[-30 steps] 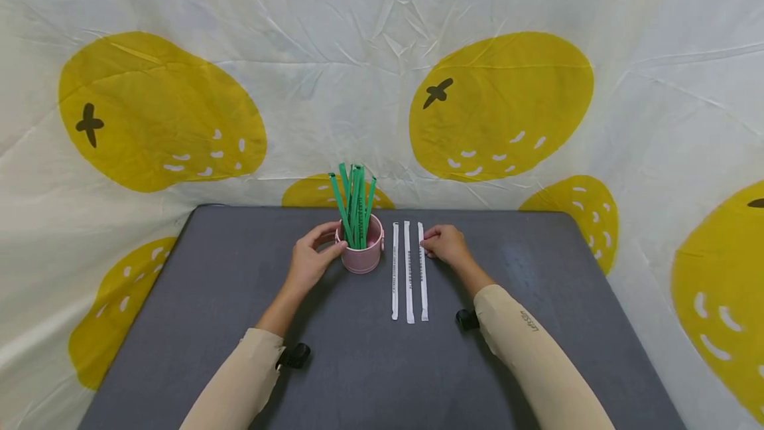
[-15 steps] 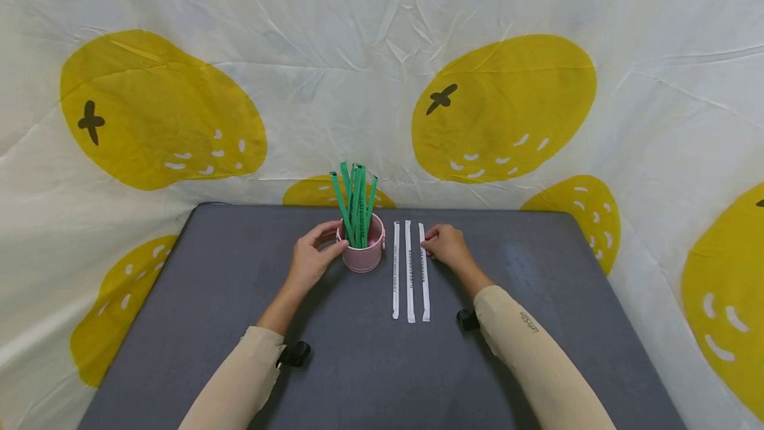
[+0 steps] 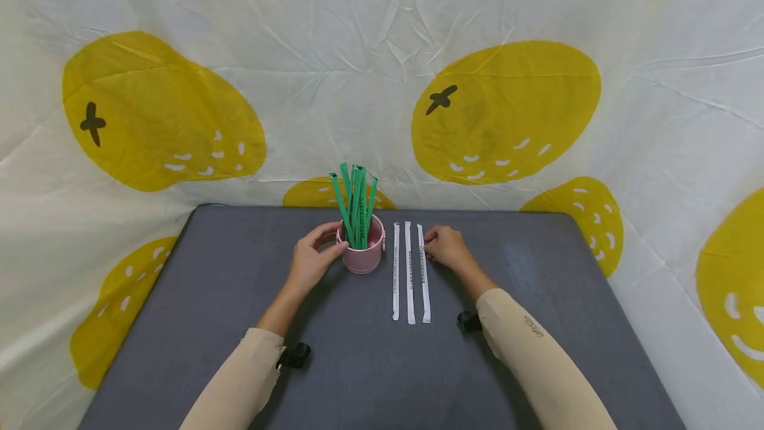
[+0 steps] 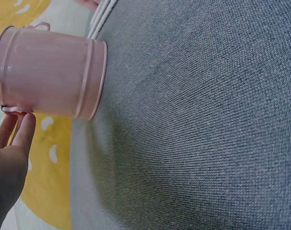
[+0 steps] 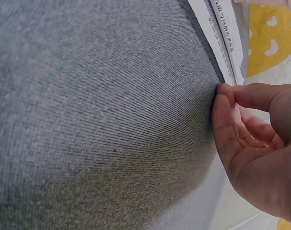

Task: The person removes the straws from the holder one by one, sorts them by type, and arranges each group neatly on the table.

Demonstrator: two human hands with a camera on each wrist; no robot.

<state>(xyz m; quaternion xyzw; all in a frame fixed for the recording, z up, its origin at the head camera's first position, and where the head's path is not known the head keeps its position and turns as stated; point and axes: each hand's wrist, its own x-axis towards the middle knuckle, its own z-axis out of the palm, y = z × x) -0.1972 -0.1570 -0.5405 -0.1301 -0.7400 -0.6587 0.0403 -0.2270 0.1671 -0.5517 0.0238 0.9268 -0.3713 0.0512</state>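
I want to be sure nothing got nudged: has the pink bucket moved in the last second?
No; in the head view, the pink bucket shows no clear shift in any direction against the back edge of the dark table.

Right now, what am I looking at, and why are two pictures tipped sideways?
There's no robot, just a person's two bare hands. The wide picture comes from a camera on the head. The two tipped ones come from wrist cameras, which look along each hand. On the gray table, three white wrapped straws lie beside a pink pail holding green wrapped straws. The left hand holds the pail; the right hand pinches the rightmost white straw.
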